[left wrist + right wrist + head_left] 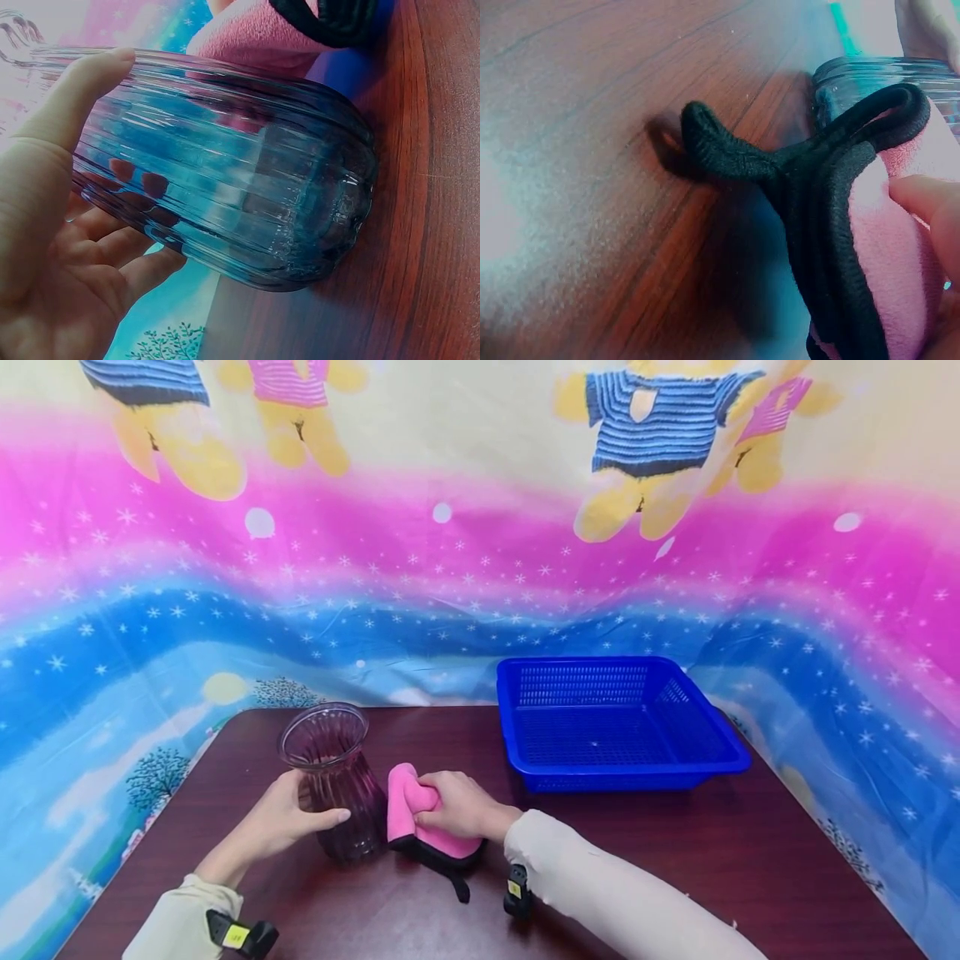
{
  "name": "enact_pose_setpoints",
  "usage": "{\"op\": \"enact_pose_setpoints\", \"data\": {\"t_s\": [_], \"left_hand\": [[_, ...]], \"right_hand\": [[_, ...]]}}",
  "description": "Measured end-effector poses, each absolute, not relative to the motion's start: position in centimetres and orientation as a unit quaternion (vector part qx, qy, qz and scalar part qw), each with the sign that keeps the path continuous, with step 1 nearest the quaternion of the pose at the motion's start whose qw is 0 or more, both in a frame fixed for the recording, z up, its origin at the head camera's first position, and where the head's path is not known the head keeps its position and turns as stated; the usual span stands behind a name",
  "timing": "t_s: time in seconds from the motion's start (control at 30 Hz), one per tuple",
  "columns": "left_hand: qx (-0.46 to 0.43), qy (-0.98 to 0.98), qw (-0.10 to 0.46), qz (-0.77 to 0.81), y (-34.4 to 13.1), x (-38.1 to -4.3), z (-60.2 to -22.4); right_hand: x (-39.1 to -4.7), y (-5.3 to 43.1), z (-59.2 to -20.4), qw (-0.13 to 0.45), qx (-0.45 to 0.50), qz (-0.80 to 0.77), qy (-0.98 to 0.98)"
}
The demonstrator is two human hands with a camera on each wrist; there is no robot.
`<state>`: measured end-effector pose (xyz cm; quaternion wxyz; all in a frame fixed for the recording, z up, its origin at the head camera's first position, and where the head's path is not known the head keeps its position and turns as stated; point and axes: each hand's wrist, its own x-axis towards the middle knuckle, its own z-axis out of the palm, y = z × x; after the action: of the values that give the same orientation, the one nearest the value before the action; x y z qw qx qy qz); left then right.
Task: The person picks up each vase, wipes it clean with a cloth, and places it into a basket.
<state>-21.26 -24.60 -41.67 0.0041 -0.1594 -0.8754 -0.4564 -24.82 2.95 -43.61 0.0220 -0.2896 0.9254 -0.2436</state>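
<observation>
A ribbed, purple-tinted glass vase (348, 802) with a flared rim stands on the table. My left hand (281, 818) grips its side, thumb across the front and fingers round the back; the left wrist view shows the fingertips through the glass (247, 172). Just right of the vase, my right hand (461, 806) holds a folded pink cloth (405, 797) with black edging, the thumb pressed into the fabric. A black loop (720, 150) hangs from the cloth's edge close over the table. Part of the cloth is hidden under the right hand.
Behind and to the right sits a blue plastic basket (630, 770) with perforated walls. The dark red wooden table (600, 860) meets a printed curtain (450, 568) at its back and sides. Each wrist carries a small black camera mount (517, 889).
</observation>
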Motion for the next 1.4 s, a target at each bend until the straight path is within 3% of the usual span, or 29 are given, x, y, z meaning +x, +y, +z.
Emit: {"op": "enact_pose_setpoints", "data": {"t_s": [1.4], "left_hand": [[-0.149,-0.880,-0.001,-0.451,-24.7,-21.4,-41.9]], "right_hand": [[-22.0,8.7,-42.1,0.035,-0.305,-0.199,0.931]]}}
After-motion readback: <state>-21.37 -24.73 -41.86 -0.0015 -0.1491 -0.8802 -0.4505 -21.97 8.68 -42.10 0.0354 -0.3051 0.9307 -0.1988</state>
